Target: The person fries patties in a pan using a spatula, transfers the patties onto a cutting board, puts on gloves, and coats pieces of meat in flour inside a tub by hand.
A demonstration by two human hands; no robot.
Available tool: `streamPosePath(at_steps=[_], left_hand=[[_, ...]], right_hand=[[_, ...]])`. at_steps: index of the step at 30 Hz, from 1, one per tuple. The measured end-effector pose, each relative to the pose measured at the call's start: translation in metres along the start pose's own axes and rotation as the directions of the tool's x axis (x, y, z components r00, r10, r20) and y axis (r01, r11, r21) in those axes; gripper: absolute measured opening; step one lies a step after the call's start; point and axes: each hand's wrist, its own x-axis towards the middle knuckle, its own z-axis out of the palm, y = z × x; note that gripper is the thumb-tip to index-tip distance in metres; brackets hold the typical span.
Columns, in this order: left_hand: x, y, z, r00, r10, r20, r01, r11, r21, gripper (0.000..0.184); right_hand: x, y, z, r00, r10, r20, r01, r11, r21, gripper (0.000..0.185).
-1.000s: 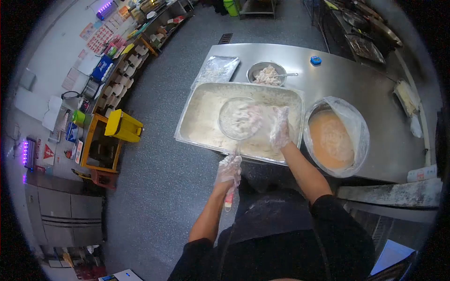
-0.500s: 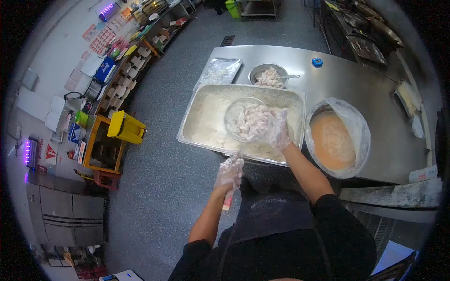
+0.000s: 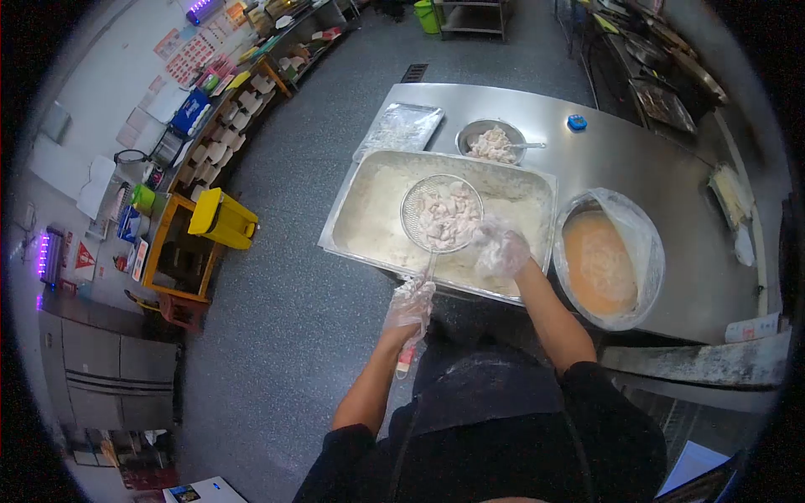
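My left hand (image 3: 409,306), in a floury clear glove, is wrapped round the handle of a round wire strainer (image 3: 412,210). The strainer is over a large metal tray (image 3: 338,222) of white flour, with floured pale pieces (image 3: 449,220) in its mesh. Beside the strainer's lower right edge is my right hand (image 3: 501,249), gloved and smeared by motion; its fingers cannot be made out. Right of the tray stands a round container (image 3: 651,285) lined with clear plastic, holding orange liquid (image 3: 597,260). Behind the tray, a metal bowl (image 3: 464,138) holds pale pieces and a spoon.
A foil-like tray (image 3: 407,126) lies at the steel table's back left, and a small blue device (image 3: 576,122) near its back edge. On the floor at left is a yellow bin (image 3: 222,219). Racks with pans (image 3: 662,105) stand at the back right.
The strainer now shows sharply, its pale pieces lower and more spread out. My right hand has moved down from the pieces to the strainer's lower right. The whole view has shifted slightly.
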Motion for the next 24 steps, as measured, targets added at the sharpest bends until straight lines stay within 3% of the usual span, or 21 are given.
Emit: streamPosePath(at_steps=[1, 3, 4, 5, 6, 7, 8, 9, 10, 11, 13, 14, 16, 17, 18, 20, 21, 22, 23, 24], left_hand=[[0.002, -0.013, -0.007, 1.0, 0.006, -0.005, -0.006, 1.0, -0.002, 0.042], [0.02, -0.041, -0.027, 0.986, 0.164, 0.027, -0.165, 0.95, 0.266, 0.039], [0.016, -0.019, -0.025, 0.981, 0.192, 0.028, -0.189, 0.91, 0.369, 0.035], [0.002, 0.002, -0.022, 0.991, 0.133, 0.031, -0.137, 0.972, 0.189, 0.032], [0.026, -0.031, -0.036, 0.972, 0.206, 0.118, -0.233, 0.922, 0.309, 0.028], [0.023, -0.032, -0.035, 0.98, 0.162, 0.116, -0.166, 0.986, 0.019, 0.023], [0.018, -0.016, -0.035, 0.972, 0.197, 0.126, -0.199, 0.98, -0.002, 0.023], [0.019, -0.008, -0.041, 0.982, 0.071, 0.175, -0.062, 0.996, -0.058, 0.026], [0.021, 0.001, -0.046, 0.974, -0.056, 0.221, 0.08, 0.992, -0.102, 0.029], [0.012, 0.023, -0.049, 0.975, -0.08, 0.208, 0.094, 0.994, -0.059, 0.03], [0.029, 0.008, -0.064, 0.971, -0.107, 0.212, 0.111, 0.994, -0.006, 0.031], [0.053, -0.04, -0.076, 0.966, 0.115, 0.231, -0.149, 0.979, 0.137, 0.032], [0.069, -0.044, -0.09, 0.9, 0.34, 0.272, -0.408, 0.878, 0.25, 0.032], [0.055, -0.01, -0.092, 0.951, 0.116, 0.286, -0.152, 0.982, 0.108, 0.038], [0.047, 0.012, -0.098, 0.935, -0.113, 0.336, 0.13, 0.991, -0.028, 0.044], [0.059, 0.01, -0.116, 0.931, -0.172, 0.323, 0.203, 0.977, -0.066, 0.048], [0.073, -0.007, -0.125, 0.95, -0.084, 0.301, 0.138, 0.977, -0.161, 0.048], [0.09, -0.024, -0.131, 0.957, -0.039, 0.286, 0.101, 0.973, -0.207, 0.048], [0.107, -0.04, -0.137, 0.963, 0.007, 0.271, 0.064, 0.966, -0.251, 0.048], [0.124, -0.058, -0.137, 0.798, 0.572, 0.19, -0.59, 0.806, 0.049, 0.047]], right_hand=[[-0.001, 0.004, 0.0, 0.99, -0.14, 0.017, 0.142, 0.984, -0.112, 0.03], [-0.019, -0.048, 0.028, 0.987, -0.102, -0.127, 0.071, 0.972, -0.224, 0.022], [-0.017, -0.075, 0.041, 0.98, -0.084, -0.178, 0.039, 0.969, -0.242, 0.02], [-0.02, -0.088, 0.051, 0.981, -0.004, -0.192, -0.033, 0.981, -0.192, 0.027], [-0.026, -0.119, 0.073, 0.989, -0.021, -0.147, -0.031, 0.939, -0.344, 0.028], [-0.031, -0.14, 0.096, 0.994, -0.024, -0.109, -0.032, 0.874, -0.484, 0.03], [-0.021, -0.137, 0.104, 0.994, -0.058, -0.095, 0.005, 0.876, -0.481, 0.03], [-0.008, -0.132, 0.108, 0.957, -0.239, 0.161, 0.275, 0.588, -0.761, 0.036], [0.003, -0.13, 0.11, 0.855, -0.286, 0.433, 0.49, 0.169, -0.855, 0.043], [0.008, -0.133, 0.116, 0.857, -0.296, 0.423, 0.482, 0.163, -0.861, 0.043], [0.016, -0.135, 0.127, 0.762, -0.31, 0.568, 0.535, -0.193, -0.823, 0.048], [0.022, -0.135, 0.131, 0.766, -0.315, 0.56, 0.524, -0.199, -0.828, 0.048], [0.039, -0.133, 0.14, 0.719, -0.479, 0.503, 0.516, -0.116, -0.849, 0.057], [0.047, -0.127, 0.135, 0.711, -0.479, 0.515, 0.52, -0.134, -0.843, 0.057], [0.053, -0.112, 0.123, 0.758, -0.512, 0.403, 0.436, -0.061, -0.898, 0.058], [0.054, -0.109, 0.129, 0.794, -0.533, 0.291, 0.351, 0.012, -0.936, 0.061], [0.038, -0.127, 0.145, 0.79, -0.613, 0.015, 0.348, 0.428, -0.834, 0.059], [0.031, -0.135, 0.157, 0.783, -0.561, -0.269, 0.35, 0.754, -0.555, 0.058], [0.035, -0.113, 0.151, 0.781, -0.565, -0.267, 0.354, 0.752, -0.556, 0.058], [0.038, -0.077, 0.135, 0.823, -0.389, -0.414, 0.302, 0.917, -0.261, 0.055]])
